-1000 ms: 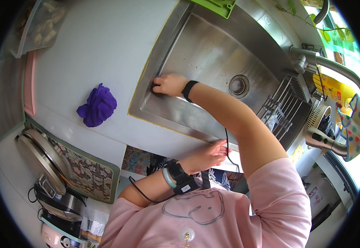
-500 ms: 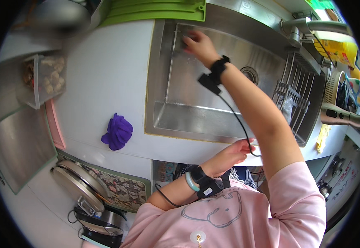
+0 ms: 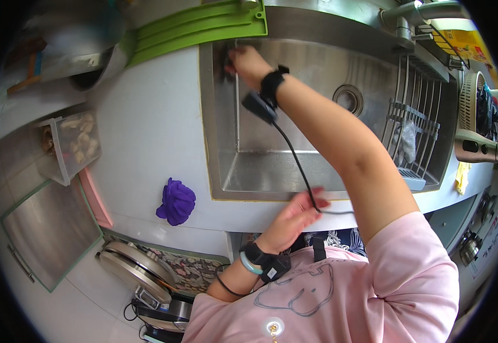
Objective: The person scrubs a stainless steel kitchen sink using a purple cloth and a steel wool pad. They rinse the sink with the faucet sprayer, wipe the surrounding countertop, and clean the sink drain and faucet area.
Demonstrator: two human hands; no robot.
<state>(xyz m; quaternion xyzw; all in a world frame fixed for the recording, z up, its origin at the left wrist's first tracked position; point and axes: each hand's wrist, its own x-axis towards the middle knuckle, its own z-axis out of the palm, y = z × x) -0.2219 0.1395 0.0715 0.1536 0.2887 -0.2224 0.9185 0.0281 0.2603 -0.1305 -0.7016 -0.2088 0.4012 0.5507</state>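
Against the left wall of the steel sink (image 3: 283, 171), near its far corner, is a small dark item (image 3: 227, 64), too blurred to identify. Fingers of the right hand (image 3: 249, 66) are closed on it, the arm stretched across the basin. Near the sink's front edge, the left hand (image 3: 297, 217) is loosely spread, grasping nothing, with a black cable (image 3: 295, 157) passing by its fingers. Right of the drain (image 3: 348, 100) stands a metal rack (image 3: 417, 100); on the white counter (image 3: 140, 148), left of the sink, lies a crumpled purple cloth (image 3: 177, 202).
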